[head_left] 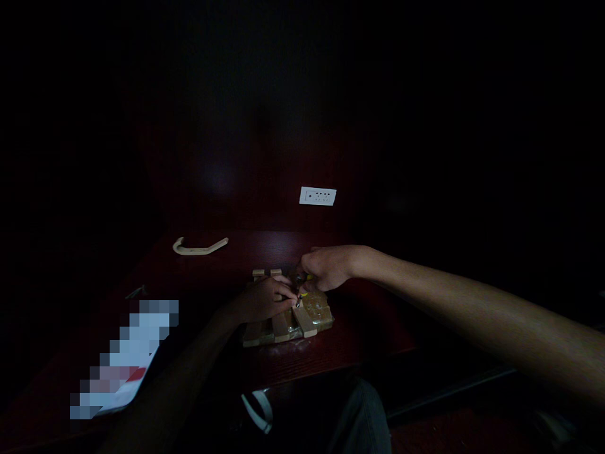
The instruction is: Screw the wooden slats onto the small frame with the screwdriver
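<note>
Near the middle of the dark red table lies a flat brown block [317,309], with several pale wooden strips [280,327] across it. My left hand [265,297] rests over the strips, its fingertips closed around a small shiny metal piece [298,303] that is too small to identify. From the right, my right hand [326,268] reaches over the block's far side. Its fingers are bent together beside something dark with yellow parts [305,294], mostly hidden beneath the hand. The scene is dim, and the fingers' exact hold is hard to make out.
A curved pale wooden piece [201,248] lies at the table's back left. A pixelated white and red item [135,372] is at the left. A white socket plate [318,196] sits on the back panel. Below the table edge are a curved white object [259,411] and my knee [363,419].
</note>
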A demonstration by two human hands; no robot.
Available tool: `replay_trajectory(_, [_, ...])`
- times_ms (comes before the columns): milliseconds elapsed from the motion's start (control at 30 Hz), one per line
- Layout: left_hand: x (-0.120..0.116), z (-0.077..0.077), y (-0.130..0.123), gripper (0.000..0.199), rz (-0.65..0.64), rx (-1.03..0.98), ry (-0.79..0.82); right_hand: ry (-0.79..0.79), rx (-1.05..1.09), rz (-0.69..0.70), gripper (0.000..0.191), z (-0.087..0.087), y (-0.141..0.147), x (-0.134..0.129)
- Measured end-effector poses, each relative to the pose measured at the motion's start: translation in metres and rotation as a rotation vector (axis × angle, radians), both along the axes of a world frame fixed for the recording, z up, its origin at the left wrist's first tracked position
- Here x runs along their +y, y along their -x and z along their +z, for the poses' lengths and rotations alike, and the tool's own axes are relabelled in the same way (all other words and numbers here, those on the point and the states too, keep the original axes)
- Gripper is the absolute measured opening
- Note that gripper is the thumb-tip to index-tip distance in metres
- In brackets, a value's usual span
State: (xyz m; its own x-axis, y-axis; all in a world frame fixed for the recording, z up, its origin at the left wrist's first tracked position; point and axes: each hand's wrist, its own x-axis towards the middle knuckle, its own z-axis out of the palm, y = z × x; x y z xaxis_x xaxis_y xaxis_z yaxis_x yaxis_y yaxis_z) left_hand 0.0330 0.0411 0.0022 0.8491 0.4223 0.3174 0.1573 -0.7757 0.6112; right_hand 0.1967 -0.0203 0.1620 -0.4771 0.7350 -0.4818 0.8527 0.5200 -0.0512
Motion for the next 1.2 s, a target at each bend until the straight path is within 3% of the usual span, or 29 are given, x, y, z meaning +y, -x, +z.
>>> replay_trajectory(300, [-0.004, 0.004, 0.000, 0.018, 0.024, -0.007, -0.019, 0.048, -0.075, -0.128, 0.033, 0.002, 0.007, 0.011])
replay_trajectory(500, [-0.006, 0.008, -0.001, 0.018, 0.029, 0.002, 0.041, 0.192, -0.091, -0.216, 0.036, 0.004, 0.008, 0.010])
replay_trajectory(600, [-0.005, 0.005, -0.001, 0.019, 0.030, -0.002, 0.065, 0.153, -0.118, -0.186, 0.030, 0.010, 0.010, 0.006])
replay_trajectory(733, [-0.001, 0.000, -0.001, 0.018, 0.041, -0.013, 0.058, -0.019, -0.163, -0.115, 0.047, 0.017, 0.011, -0.001])
replay_trajectory(967, [0.000, 0.000, -0.001, 0.016, 0.001, -0.031, -0.004, -0.124, -0.070, 0.006, 0.026, 0.013, 0.009, -0.011])
replay_trajectory(1200, [-0.002, 0.001, 0.000, 0.018, 0.003, -0.023, 0.009, -0.102, 0.038, 0.004, 0.024, 0.005, 0.002, -0.007])
